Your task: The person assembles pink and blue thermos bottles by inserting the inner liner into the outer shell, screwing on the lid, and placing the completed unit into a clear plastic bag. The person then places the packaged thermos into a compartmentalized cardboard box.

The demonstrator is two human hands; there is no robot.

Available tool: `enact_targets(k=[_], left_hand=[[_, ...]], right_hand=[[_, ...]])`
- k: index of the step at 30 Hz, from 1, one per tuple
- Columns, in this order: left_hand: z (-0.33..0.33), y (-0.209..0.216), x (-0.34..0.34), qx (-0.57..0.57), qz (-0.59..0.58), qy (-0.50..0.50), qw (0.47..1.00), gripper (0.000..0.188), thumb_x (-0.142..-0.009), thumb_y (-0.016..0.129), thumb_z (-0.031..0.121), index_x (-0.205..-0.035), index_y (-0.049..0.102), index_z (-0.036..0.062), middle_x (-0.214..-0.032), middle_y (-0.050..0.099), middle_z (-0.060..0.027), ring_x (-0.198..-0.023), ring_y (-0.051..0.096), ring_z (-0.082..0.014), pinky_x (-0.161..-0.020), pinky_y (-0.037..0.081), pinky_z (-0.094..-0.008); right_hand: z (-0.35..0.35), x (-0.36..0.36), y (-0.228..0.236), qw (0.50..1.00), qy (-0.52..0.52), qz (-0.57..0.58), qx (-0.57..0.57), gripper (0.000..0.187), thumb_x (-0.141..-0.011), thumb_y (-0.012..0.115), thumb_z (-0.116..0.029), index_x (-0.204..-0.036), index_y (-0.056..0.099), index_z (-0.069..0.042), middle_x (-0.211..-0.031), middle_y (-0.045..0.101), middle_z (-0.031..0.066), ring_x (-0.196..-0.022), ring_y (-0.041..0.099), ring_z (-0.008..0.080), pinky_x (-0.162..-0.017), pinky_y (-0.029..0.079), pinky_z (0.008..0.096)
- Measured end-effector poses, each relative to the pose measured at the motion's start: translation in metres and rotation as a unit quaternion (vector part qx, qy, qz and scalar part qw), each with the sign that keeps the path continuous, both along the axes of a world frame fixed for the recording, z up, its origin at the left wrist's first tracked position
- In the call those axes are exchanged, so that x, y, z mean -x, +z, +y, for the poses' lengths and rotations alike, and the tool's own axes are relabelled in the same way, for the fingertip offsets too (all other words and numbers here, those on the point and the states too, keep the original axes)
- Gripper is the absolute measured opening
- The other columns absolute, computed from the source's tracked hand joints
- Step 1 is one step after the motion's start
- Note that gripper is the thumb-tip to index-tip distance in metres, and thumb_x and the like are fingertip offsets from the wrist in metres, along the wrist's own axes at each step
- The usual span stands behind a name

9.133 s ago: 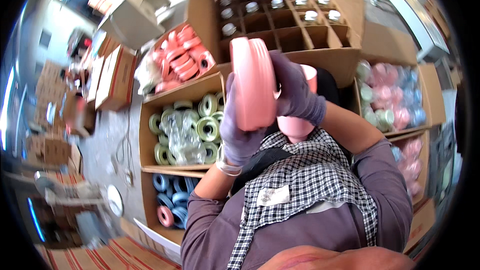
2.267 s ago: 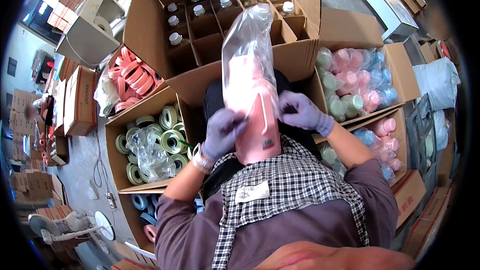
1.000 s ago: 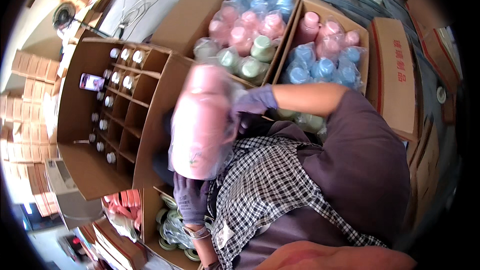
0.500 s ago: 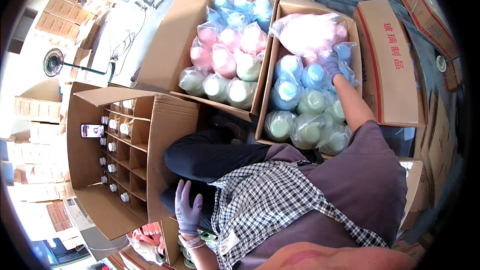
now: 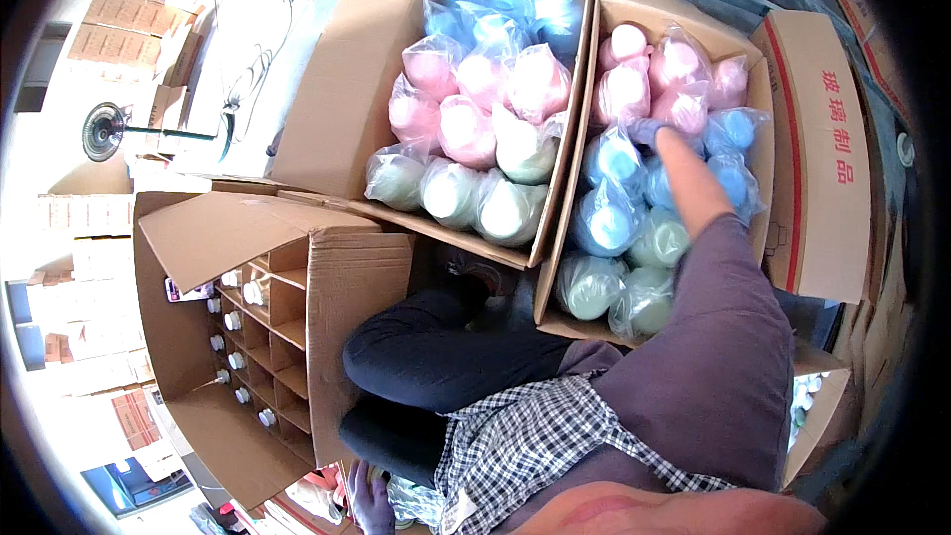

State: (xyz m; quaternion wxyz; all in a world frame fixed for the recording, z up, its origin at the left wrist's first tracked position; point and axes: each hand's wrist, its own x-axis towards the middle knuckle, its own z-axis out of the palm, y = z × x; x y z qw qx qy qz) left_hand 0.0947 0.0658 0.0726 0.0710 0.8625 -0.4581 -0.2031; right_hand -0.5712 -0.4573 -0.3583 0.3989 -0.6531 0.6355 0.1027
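My right hand (image 5: 646, 131), in a grey-purple glove, reaches into the right-hand carton (image 5: 555, 267). Its fingers are closed at the top of a clear plastic bag around a blue rounded piece (image 5: 612, 160); the fingertips are partly hidden. Bagged pink pieces (image 5: 682, 61) stand behind it, more blue ones (image 5: 731, 129) to its right, and pale green ones (image 5: 591, 287) in front. Down at the lower edge is my left hand (image 5: 370, 503), also gloved, its fingers apart and holding nothing. Beside it are a clear plastic bag (image 5: 414, 500) and some red-pink items (image 5: 319, 495).
A second open carton (image 5: 342, 89) holds bagged blue, pink and pale green pieces. At left, a divided carton (image 5: 359, 277) contains white-capped bottles (image 5: 236, 361), with a phone (image 5: 188, 290) at its edge. A closed printed carton (image 5: 810, 149) lies at right. A fan (image 5: 103, 132) stands far left.
My right hand has moved from a blue piece at the carton's right side to one at its left. The pink bundle lying across the top now stands lower among the others. My left hand has dropped lower.
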Motion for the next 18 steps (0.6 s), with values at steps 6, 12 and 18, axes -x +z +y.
enact_targets(k=[6,12,18], left_hand=[[0.083,0.042,-0.084,-0.010,-0.041,0.060,0.997,0.037,-0.098,0.057,0.016,-0.127,0.064,-0.0047,-0.115,0.066,-0.0154,-0.096,0.063,-0.0211,-0.086,0.051,-0.0343],[-0.043,0.034,-0.024,-0.030,-0.052,-0.009,0.998,0.043,-0.096,0.059,0.022,-0.131,0.061,-0.0037,-0.127,0.065,-0.0192,-0.118,0.061,-0.0293,-0.101,0.046,-0.0382],[-0.047,0.018,-0.036,-0.049,-0.028,-0.021,0.998,0.045,-0.094,0.064,0.027,-0.128,0.062,-0.0021,-0.124,0.066,-0.0221,-0.119,0.060,-0.0383,-0.105,0.044,-0.0425]], right_hand=[[-0.067,0.038,0.254,0.982,-0.079,0.127,0.116,0.053,-0.096,0.054,-0.051,-0.118,0.072,-0.007,-0.112,0.072,0.0221,-0.110,0.067,0.0389,-0.100,0.051,0.0462],[-0.138,0.031,0.110,0.877,-0.346,0.187,0.274,0.092,-0.069,0.076,-0.063,-0.143,0.049,-0.015,-0.134,0.056,0.0294,-0.126,0.056,0.0447,-0.108,0.046,0.0471],[-0.102,0.049,0.202,0.883,-0.268,0.079,0.378,0.084,-0.066,0.081,-0.057,-0.134,0.058,-0.013,-0.132,0.062,0.0228,-0.122,0.060,0.0395,-0.101,0.049,0.0499]])
